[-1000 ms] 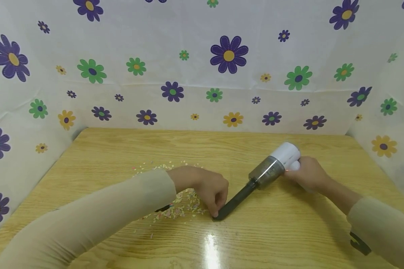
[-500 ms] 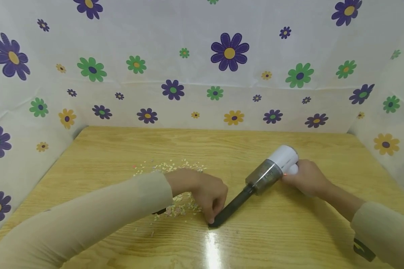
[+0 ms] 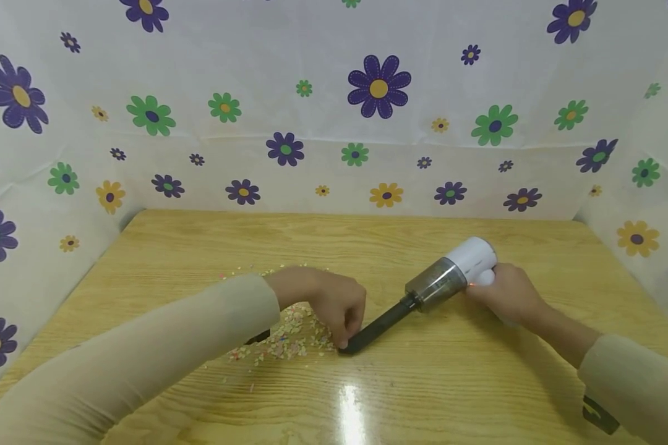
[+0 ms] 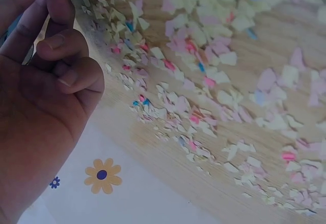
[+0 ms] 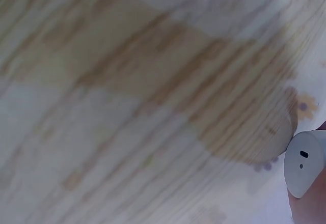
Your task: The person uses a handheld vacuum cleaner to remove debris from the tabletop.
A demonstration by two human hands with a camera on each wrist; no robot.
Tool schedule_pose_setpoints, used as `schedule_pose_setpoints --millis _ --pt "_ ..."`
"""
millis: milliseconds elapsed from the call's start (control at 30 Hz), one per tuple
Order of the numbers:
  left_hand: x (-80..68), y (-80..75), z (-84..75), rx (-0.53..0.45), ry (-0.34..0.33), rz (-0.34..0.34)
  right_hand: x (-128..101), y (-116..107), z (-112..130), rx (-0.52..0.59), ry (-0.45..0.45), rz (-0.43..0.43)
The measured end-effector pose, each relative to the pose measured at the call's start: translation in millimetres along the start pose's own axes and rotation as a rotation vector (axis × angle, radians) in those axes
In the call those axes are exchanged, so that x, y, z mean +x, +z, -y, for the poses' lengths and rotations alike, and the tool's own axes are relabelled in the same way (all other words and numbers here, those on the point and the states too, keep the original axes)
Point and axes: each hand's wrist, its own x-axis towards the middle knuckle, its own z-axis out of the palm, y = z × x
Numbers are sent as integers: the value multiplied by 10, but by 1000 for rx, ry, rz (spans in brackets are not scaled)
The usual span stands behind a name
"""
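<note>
A small handheld vacuum (image 3: 451, 275) with a white body, a clear dust cup and a long black nozzle (image 3: 375, 327) lies slanted over the wooden table (image 3: 423, 383). My right hand (image 3: 506, 293) grips its white handle end (image 5: 304, 163). My left hand (image 3: 334, 306) has its fingers curled down at the nozzle tip, touching or pinching it. A pile of pastel paper scraps (image 3: 292, 337) lies just left of the tip, partly hidden by the left hand. In the left wrist view the curled fingers (image 4: 61, 56) hang over the scraps (image 4: 214, 76).
White cloth walls printed with flowers (image 3: 378, 89) close in the table on the left, back and right. More scraps (image 3: 245, 272) lie scattered behind my left forearm. A bright glare spot (image 3: 347, 408) sits near the front edge.
The nozzle tip and my left hand have moved left and slightly away from me, toward the scrap pile. My right hand has stayed on the handle.
</note>
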Motion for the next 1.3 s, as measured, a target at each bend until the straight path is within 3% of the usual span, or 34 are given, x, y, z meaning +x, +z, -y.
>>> schedule_pose_setpoints --millis 500,633,900,1067,1300 --pt "-50 -70 123 -33 -36 -38 -18 20 -7 14 -4 -50" --pt "-61 -75 149 -60 -45 -75 -27 28 -14 23 5 -70" --pt "22 -66 162 -48 -39 -225 -37 49 -32 43 19 -121" --pt "49 -54 177 -19 -73 -241 -40 61 -22 38 9 -120" --pt "9 -78 179 -79 -48 -269 -51 47 -44 79 13 -137"
